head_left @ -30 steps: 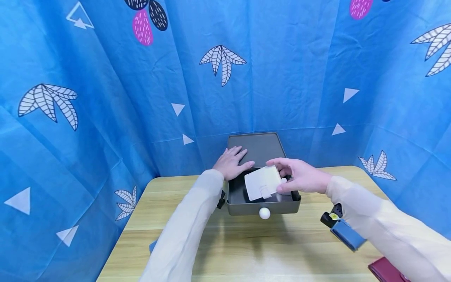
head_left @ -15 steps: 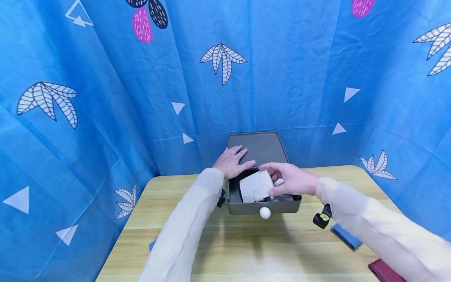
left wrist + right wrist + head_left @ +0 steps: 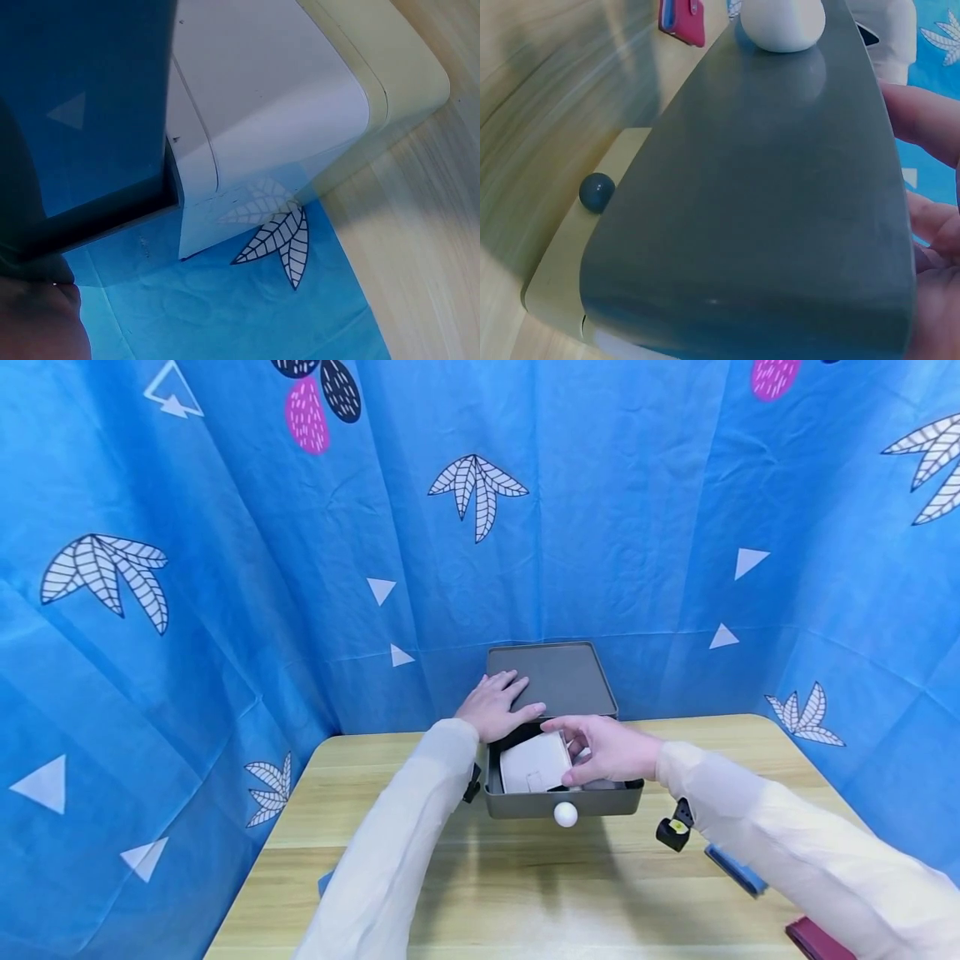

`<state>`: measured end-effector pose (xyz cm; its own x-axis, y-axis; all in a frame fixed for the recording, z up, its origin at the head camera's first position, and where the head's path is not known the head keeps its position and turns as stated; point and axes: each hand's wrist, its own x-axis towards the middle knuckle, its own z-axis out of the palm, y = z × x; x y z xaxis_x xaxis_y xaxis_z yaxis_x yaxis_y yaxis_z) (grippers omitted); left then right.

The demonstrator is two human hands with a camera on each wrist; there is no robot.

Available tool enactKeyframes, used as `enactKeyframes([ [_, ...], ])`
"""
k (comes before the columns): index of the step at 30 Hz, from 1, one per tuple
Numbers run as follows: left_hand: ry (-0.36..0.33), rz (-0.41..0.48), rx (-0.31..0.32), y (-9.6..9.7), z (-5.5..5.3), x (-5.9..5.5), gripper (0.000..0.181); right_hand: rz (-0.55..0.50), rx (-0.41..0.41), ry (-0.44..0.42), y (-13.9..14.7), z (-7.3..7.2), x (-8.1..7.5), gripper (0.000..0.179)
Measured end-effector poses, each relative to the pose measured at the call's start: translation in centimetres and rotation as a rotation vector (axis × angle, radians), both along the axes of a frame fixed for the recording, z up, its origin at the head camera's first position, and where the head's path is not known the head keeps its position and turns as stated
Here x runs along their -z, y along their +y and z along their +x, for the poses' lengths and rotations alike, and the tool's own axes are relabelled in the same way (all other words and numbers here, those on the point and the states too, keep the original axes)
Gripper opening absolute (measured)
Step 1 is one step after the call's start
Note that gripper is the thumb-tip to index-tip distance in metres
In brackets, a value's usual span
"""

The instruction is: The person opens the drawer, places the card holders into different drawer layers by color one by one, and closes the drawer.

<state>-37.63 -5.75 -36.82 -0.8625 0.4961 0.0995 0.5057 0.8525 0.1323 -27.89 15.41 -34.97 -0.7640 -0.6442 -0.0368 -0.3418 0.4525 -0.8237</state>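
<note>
A small white wallet (image 3: 536, 762) with a tab clasp tilts inside the pulled-out grey drawer (image 3: 562, 807), which has a white round knob (image 3: 566, 814). My right hand (image 3: 609, 750) holds the wallet's right edge between thumb and fingers. In the right wrist view, the drawer front (image 3: 765, 180) covers most of the frame and my fingers (image 3: 926, 120) show past its edge. My left hand (image 3: 497, 708) rests with spread fingers on the cabinet's grey top (image 3: 558, 672). Part of that hand (image 3: 37, 322) shows at the lower left of the left wrist view.
Beneath the grey drawer, the cabinet has a white section (image 3: 277, 90) and a cream section (image 3: 409, 67). A dark knob (image 3: 597, 193) sticks out lower down. A blue wallet (image 3: 735, 870) and a red wallet (image 3: 817, 939) lie on the wooden table (image 3: 570, 893). A blue curtain (image 3: 637, 527) hangs behind.
My right hand has moved left and down, bringing the white wallet from above the drawer deeper into it. My left hand stays on the cabinet top.
</note>
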Motion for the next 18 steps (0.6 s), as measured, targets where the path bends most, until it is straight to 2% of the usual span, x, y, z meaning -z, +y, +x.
enactKeyframes([
  [7,0.01,0.007,0.002,0.1,0.0,0.0,0.084,0.035,-0.002,0.068,-0.6,0.0,0.4,0.078],
  [18,0.013,0.004,0.004,0.0,0.0,0.1,0.085,0.162,0.024,0.173,-1.5,0.0,0.4,0.075],
])
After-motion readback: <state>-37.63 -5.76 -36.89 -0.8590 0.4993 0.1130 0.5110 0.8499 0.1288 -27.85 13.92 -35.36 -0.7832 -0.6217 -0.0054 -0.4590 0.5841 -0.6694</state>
